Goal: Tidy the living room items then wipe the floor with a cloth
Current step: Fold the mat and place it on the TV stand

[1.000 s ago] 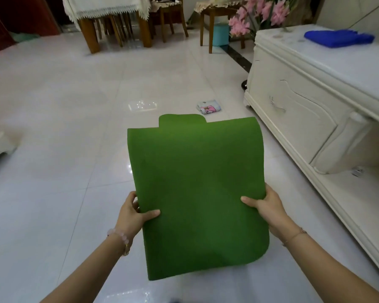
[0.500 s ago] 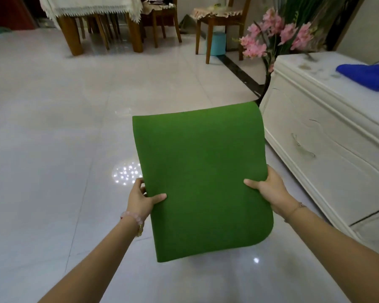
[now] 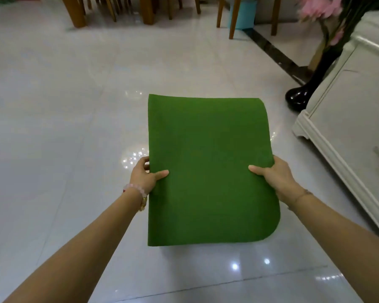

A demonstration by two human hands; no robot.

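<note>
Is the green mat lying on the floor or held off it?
Held off it. The left hand and right hand each grip a side edge of the green mat, thumbs on top, above the floor.

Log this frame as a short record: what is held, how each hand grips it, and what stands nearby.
held item: green mat, a flat sheet held above the floor
left hand: grips the mat's left edge, thumb on top
right hand: grips the mat's right edge, thumb on top
floor surface: glossy white tiles
right side: white cabinet; black vase with pink flowers at its far corner
background: wooden chair legs, teal bin
wiping cloth: none in view
</note>
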